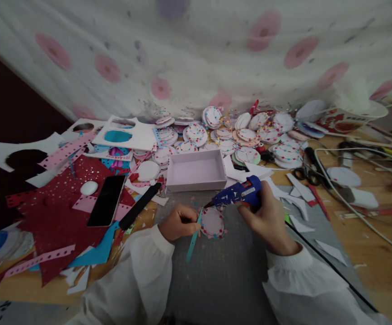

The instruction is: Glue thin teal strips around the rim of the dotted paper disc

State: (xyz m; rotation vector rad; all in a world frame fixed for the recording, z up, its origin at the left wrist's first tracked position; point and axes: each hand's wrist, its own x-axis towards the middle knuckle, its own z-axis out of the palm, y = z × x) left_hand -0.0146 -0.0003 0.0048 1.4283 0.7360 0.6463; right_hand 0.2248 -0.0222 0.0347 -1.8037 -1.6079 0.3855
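Observation:
My left hand (181, 223) pinches a narrow teal strip (192, 246), which slants up past my fingertips. In my right hand (273, 221) is a blue hot glue gun (238, 193), its dark nozzle pointing left at the upper end of the strip. Whether the nozzle touches the strip I cannot tell. Just right of my left hand, a round white paper piece (212, 222) with red and blue dots around its rim lies on the grey cutting mat (223, 280). A shallow white box (196, 170) stands behind the glue gun.
Several dotted paper discs (196, 132) are piled along the back by the curtain. To the left lie a phone (106, 201), a black-handled tool (140, 206) and red paper (57, 203). Scissors (306, 175), a white cord (338, 194) and paper scraps are on the right.

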